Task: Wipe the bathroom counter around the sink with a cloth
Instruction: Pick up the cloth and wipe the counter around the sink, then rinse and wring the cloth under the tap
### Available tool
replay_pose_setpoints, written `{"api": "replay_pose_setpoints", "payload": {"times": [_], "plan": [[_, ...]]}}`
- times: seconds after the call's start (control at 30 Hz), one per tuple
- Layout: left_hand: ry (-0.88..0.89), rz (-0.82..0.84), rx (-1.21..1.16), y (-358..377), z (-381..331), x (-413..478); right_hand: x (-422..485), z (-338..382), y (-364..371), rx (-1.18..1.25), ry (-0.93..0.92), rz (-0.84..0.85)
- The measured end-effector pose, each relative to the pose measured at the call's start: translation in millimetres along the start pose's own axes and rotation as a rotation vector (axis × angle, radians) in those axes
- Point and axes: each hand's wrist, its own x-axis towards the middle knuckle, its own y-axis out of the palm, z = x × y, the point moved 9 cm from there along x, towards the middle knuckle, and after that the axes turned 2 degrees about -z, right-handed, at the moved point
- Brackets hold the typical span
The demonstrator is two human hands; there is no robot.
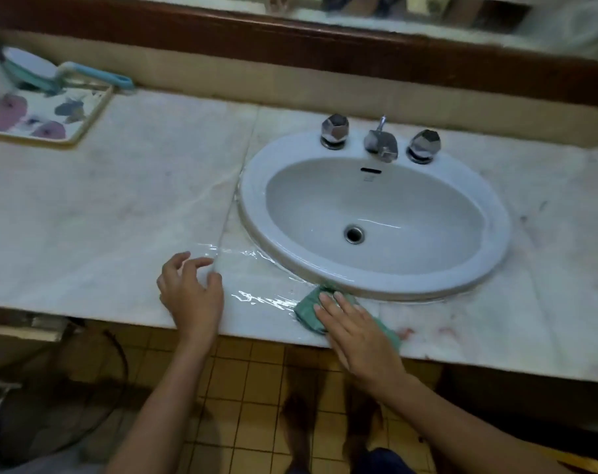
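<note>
A pale marble counter (102, 206) holds a white oval sink (489, 254) with a chrome tap (381, 142) between two chrome knobs. A green cloth (309, 309) lies on the counter at the sink's front rim. My right hand (355, 333) presses flat on the cloth, fingers straight, covering most of it. Left of the cloth, my left hand (191, 292) hovers at the counter's front edge with curled, spread fingers and nothing in it. Wet streaks (256, 295) shine on the counter between both hands and along the sink's left rim.
A flowered tray (85, 121) stands at the back left of the counter, with a blue-handled brush (95, 75) behind it. A brown-framed mirror (324, 39) runs along the wall. Reddish stains (427, 331) mark the counter right of the cloth. Yellow floor tiles (249, 381) lie below.
</note>
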Motion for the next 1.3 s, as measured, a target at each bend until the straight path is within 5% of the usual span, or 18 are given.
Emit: {"api": "replay_pose_setpoints", "payload": {"times": [0.23, 0.57, 0.67, 0.9, 1.0, 1.17, 1.3], "plan": [[0.19, 0.164, -0.185, 61.3, -86.0, -63.8, -87.3, -113.4, -39.4, 0.271, 0.268, -0.103], [0.464, 0.407, -0.186, 96.5, -165.9, -105.3, -136.3, -224.6, -102.7, 1.035, 0.852, -0.401], [0.607, 0.48, -0.189, 106.2, -197.0, -130.2, -124.1, -233.6, -117.9, 1.264, 0.907, -0.4], [1.342, 0.536, 0.11, 129.0, -309.5, -194.2, -53.9, -197.3, -136.4, 1.883, 0.734, 0.026], [1.483, 0.502, 0.355, 150.6, -331.5, -184.5, -25.6, -161.3, -145.9, 2.035, 0.574, 0.276], [1.505, 0.406, 0.352, 156.6, -352.7, -142.2, 12.5, -141.7, -167.4, 1.845, 0.457, 0.458], [1.566, 0.393, 0.52, 152.4, -369.3, -107.1, 19.1, -142.3, -160.5, 1.416, 0.52, 0.693]]}}
